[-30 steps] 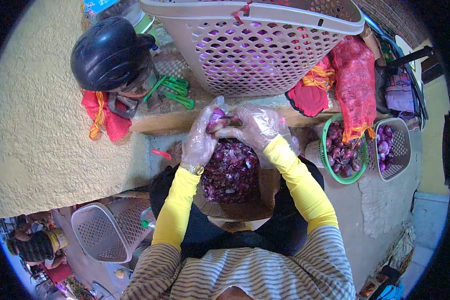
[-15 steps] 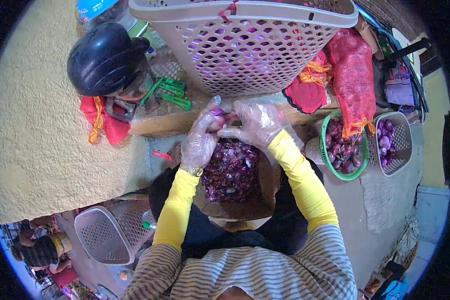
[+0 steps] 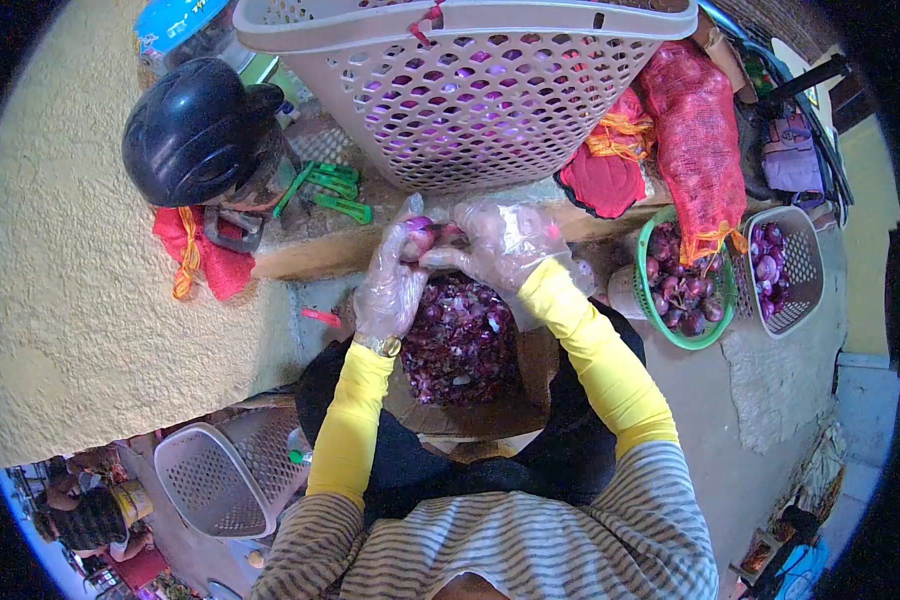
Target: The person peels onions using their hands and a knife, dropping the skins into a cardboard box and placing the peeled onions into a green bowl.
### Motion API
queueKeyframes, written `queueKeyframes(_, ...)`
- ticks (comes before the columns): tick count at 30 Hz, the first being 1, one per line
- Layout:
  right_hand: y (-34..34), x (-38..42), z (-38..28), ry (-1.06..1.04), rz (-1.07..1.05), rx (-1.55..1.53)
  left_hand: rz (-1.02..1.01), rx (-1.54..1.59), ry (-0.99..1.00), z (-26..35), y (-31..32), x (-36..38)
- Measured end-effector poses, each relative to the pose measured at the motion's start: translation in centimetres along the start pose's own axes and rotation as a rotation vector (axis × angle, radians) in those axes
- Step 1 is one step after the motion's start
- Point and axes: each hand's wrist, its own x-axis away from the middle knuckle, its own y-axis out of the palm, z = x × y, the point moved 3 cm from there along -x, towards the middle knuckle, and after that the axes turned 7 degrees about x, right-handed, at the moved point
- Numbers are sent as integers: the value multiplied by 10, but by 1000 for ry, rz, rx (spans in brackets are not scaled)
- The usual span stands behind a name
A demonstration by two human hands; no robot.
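A purple-red onion (image 3: 419, 236) is gripped in my left hand (image 3: 390, 285), which wears a clear plastic glove. My right hand (image 3: 505, 245), gloved the same way, is closed just beside the onion, its thumb pointing toward it. A small reddish bit shows between the two hands, too small to name; what the right fingers hold is hidden. Below both hands, a cardboard box (image 3: 536, 372) stands between my knees. It holds a heap of dark purple onion skins (image 3: 460, 345).
A tall perforated basket (image 3: 390, 110) of onions stands ahead on a ledge. Right are a red mesh sack (image 3: 685, 140), a green basket (image 3: 642, 290) and a grey basket (image 3: 808, 290) with onions. A dark helmet (image 3: 195, 130) and green clips (image 3: 335, 185) lie left; another basket (image 3: 205, 480) stands behind.
The view has shifted slightly. Both hands stay together around the onion, which shows more of its surface now. The right hand has turned a little.
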Motion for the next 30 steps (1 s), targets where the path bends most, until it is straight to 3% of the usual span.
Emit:
queueKeyframes(11, 1, -2, -7, 94, -70, 1, -62, 121, -43, 0, 2, 2)
queueKeyframes(16, 9, 0, -10, 5, 70, -104, -11, 236, -53, -7, -1, 4)
queueKeyframes(19, -5, 1, -14, 24, -37, -43, -30, 308, -99, -9, -10, 2)
queueKeyframes(21, -2, 0, -12, 1, 7, -45, -109, 421, -179, -10, -9, 2)
queueKeyframes(24, 6, -2, -7, -22, 54, -51, 4, 340, -127, -11, -5, 6)
queueKeyframes(30, 7, -3, -9, 17, 16, -58, -46, 426, -145, -13, -7, 3)
